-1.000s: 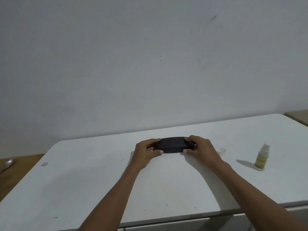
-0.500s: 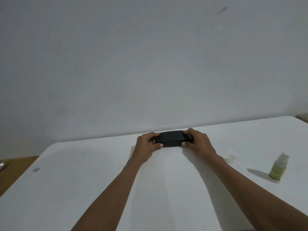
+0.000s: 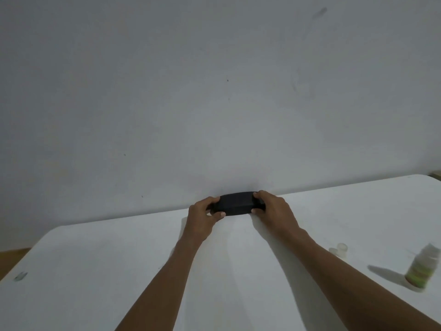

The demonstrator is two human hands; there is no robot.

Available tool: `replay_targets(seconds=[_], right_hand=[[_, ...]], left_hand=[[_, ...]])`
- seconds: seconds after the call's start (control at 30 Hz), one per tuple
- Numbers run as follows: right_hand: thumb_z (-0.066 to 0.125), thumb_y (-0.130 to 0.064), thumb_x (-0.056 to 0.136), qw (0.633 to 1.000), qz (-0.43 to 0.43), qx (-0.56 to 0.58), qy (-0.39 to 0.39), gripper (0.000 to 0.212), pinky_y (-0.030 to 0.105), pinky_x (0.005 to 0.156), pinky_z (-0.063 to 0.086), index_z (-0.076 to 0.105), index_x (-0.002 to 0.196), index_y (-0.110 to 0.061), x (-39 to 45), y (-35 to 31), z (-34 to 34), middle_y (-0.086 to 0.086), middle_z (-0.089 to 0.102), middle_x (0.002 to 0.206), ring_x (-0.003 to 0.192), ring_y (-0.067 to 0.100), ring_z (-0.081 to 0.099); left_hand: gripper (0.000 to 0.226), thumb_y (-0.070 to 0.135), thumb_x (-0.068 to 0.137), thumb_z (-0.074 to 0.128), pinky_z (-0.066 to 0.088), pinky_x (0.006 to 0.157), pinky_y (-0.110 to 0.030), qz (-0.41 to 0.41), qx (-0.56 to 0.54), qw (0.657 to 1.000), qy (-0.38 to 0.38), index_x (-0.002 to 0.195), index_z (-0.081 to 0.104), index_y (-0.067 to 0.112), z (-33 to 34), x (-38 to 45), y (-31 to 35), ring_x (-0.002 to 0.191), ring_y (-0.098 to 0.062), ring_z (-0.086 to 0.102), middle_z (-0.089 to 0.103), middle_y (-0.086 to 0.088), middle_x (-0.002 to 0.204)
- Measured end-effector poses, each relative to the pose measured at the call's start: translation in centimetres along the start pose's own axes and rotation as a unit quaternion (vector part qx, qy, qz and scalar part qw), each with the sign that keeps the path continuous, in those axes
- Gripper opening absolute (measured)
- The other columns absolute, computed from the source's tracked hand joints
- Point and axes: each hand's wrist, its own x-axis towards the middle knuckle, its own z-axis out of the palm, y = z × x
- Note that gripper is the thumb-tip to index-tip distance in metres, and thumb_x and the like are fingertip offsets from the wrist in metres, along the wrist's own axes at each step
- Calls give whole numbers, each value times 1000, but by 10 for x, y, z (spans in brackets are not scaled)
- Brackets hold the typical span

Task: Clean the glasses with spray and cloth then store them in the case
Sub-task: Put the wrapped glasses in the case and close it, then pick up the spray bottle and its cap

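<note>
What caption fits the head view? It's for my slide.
Both hands, left and right, grip a closed black case on a white table; spray bottle stands right.

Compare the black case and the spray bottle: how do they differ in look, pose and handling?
The black case is dark, long and lies flat; the spray bottle is pale with a green label and stands upright. The left hand and right hand grip the case's ends; nothing touches the bottle. Both rest on the white table.

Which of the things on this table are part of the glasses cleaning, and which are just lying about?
Part of the job:
- black glasses case, closed, gripped at its ends by the left hand and right hand
- spray bottle, standing at the right
- small clear cap beside it, probably the bottle's

Lying about:
- small grey scrap near the white table's left edge
</note>
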Motion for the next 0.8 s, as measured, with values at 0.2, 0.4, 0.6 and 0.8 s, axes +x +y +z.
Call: replay_targets(seconds=[0.2,0.4,0.6,0.8], right_hand=[[57,-13,85,990,20,-122,-66,36,34,72,52,67,117,-26,-11,-26,-36,4,72,105,100,28,66],[65,-30,94,992,23,-116,39,45,35,91,50,59,138,-29,-56,-24,-111,5,71,125,121,25,62],[65,-25,93,985,72,-81,135,33,32,84,49,68,126,-27,-111,-2,-198,2,73,120,110,23,67],[77,-36,84,968,140,18,206,39,35,89,56,71,121,-27,-176,44,-230,1,75,115,102,20,70]], left_hand=[[67,13,91,73,28,121,-34,11,158,987,10,151,45,14,4,-23,39,149,-28,33,39,-13,159],[50,22,80,84,51,101,-31,95,91,991,-27,128,70,16,42,-59,104,117,-19,65,71,-2,125],[39,25,81,82,49,87,-21,101,44,986,-124,119,74,21,95,-99,161,101,-16,70,71,-1,124],[48,15,77,84,51,84,-24,89,17,984,-151,122,71,24,148,-129,182,101,-16,63,67,-2,124]])
